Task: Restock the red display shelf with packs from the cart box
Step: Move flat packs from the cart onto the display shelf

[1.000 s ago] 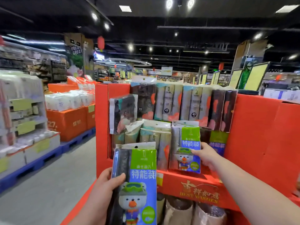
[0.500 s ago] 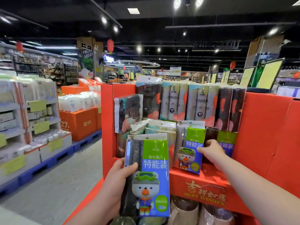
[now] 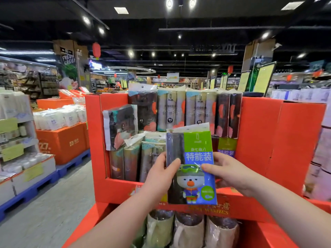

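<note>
Supermarket aisle, red cardboard display shelf (image 3: 259, 136), both hands (image 3: 161, 178) (image 3: 231, 174) gripping glossy flat pack (image 3: 194, 174).

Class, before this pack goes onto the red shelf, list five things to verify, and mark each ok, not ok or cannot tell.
1. Grip of left hand on green-blue pack: ok, thumb across front.
2. Grip of right hand: ok, thumb on front.
3. Pack upright, label facing out: ok.
4. Free slot on red shelf behind it: cannot tell, hidden.
5. Neighbours straight: not ok, dark pack tilts.
</note>
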The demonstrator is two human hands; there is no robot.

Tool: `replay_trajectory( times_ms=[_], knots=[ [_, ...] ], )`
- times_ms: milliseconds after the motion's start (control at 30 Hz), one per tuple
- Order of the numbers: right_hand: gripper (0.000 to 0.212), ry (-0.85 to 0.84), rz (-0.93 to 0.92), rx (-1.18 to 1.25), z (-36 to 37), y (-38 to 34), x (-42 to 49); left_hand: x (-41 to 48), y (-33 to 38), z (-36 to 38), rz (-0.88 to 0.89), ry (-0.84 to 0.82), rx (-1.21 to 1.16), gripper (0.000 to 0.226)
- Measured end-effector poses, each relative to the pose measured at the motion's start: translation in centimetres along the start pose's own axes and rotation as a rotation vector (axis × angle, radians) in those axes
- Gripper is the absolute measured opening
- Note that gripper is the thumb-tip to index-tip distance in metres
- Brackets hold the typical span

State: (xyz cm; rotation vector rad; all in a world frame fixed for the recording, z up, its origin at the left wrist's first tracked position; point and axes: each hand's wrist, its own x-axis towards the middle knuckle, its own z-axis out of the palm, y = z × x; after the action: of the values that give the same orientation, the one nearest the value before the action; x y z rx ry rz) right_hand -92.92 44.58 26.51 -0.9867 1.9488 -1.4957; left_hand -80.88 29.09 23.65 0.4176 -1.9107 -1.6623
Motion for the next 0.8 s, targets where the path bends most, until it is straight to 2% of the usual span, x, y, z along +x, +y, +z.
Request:
replay_trajectory(
  times_ms=[67, 100, 167, 267, 367, 500, 600, 667, 733, 800],
  knots=[
    [0.017, 0.084, -0.028, 0.028, -0.8, -0.1, 0.4, 0.2, -0.5, -0.8, 0.077, 0.005, 0.418, 0.064],
    [0.017, 0.123, -0.039, 0.048, -1.4, 0.0, 0.8, 0.3, -1.0, -1.3, 0.101, 0.002, 0.617, 0.063],
    [0.016, 0.199, -0.032, 0.059, -2.2, 0.3, 1.8, 0.0, -2.1, -2.2, 0.179, -0.009, 0.965, 0.046],
    [0.025, 0.27, 0.031, 0.034, -2.6, 1.6, 3.4, -0.6, -3.6, -3.3, 0.281, -0.081, 1.24, 0.039],
    [0.026, 0.295, 0.074, 0.044, -2.2, 2.5, 4.3, -0.8, -4.5, -3.7, 0.355, -0.143, 1.35, 0.045],
    [0.03, 0.286, 0.119, 0.069, -0.8, 3.2, 4.9, -0.9, -5.4, -4.0, 0.421, -0.148, 1.314, 0.051],
    [0.031, 0.27, 0.18, 0.048, 0.0, 4.0, 5.5, -1.0, -6.1, -4.1, 0.47, -0.096, 1.277, 0.048],
    [0.031, 0.318, 0.2, 0.015, 0.1, 4.6, 6.0, -1.2, -6.3, -4.1, 0.51, -0.051, 1.26, 0.048],
    [0.031, 0.392, 0.171, -0.13, 0.0, 5.2, 6.7, -1.4, -6.2, -4.0, 0.526, -0.039, 1.259, 0.048],
    [0.036, 0.427, 0.16, -0.384, -0.1, 5.2, 6.9, -1.4, -6.2, -3.9, 0.519, -0.05, 1.273, 0.05]
  ],
)
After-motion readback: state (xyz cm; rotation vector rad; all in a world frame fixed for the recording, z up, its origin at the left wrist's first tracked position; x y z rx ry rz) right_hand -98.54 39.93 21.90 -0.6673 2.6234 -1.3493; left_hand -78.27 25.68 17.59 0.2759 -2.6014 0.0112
